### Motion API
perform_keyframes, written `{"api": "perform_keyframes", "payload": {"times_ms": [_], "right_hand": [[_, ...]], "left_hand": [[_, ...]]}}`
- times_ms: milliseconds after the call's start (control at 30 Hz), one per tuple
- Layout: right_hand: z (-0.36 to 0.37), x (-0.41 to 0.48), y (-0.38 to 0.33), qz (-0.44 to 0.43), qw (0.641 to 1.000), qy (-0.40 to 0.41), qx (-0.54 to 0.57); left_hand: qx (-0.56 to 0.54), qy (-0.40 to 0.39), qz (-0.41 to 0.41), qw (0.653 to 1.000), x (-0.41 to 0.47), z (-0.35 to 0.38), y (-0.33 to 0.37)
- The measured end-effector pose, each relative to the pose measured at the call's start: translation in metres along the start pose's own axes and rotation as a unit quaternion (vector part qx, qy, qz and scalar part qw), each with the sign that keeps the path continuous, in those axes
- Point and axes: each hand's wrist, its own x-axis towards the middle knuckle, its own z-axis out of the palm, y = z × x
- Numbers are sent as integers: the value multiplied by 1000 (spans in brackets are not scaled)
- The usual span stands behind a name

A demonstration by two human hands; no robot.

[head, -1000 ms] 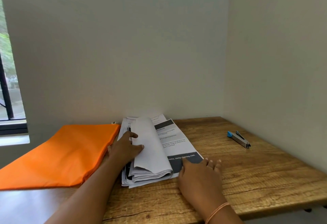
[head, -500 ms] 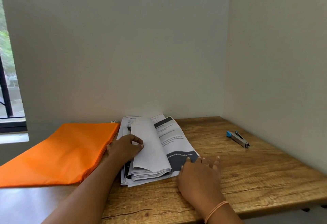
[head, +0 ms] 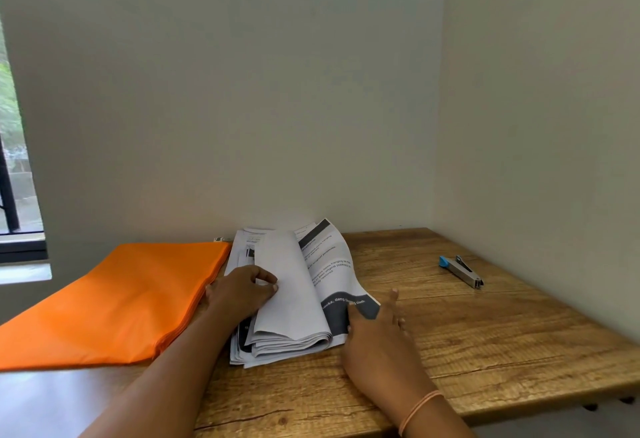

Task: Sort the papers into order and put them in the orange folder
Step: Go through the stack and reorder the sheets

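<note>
A person leafs through a stack of papers [head: 294, 299] on a wooden table [head: 485, 351], midway through putting them in order. The left hand [head: 242, 294] curls its fingers over a bundle of sheets turned back on themselves, holding them folded to the left. The right hand [head: 374, 330] lies flat with fingers spread just beside the stack, its thumb resting on the dark band at the near corner of the exposed printed page. The orange folder [head: 121, 299] lies flat just left of the left hand, its edge touching the stack; it looks shut, and no sheet shows inside it. A stapler [head: 460, 271] sits well to the right of the right hand, untouched. By the look of it the sorting is not yet finished: the pile is uneven and splayed at its near edge, and squaring it, opening the folder and filing all appear to remain.
</note>
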Motion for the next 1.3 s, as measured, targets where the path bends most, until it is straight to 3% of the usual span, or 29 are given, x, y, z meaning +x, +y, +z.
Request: {"api": "perform_keyframes", "payload": {"times_ms": [167, 400, 733, 1000, 1300], "right_hand": [[-2, 3, -5, 12, 998, -34, -43], [-4, -2, -7, -50, 993, 10, -109], [1, 0, -2, -11, 996, 28, -85], [2, -6, -8, 61, 985, 41, -159], [-3, -7, -8, 32, 986, 25, -164]], "left_hand": [[-6, -1, 1, 1000, 0, 0, 0], [-7, 0, -1, 1000, 0, 0, 1], [-17, 0, 7, 1000, 1, 0, -1], [-18, 6, 12, 1000, 1, 1, -2], [-10, 16, 10, 1000, 0, 0, 0]]}}
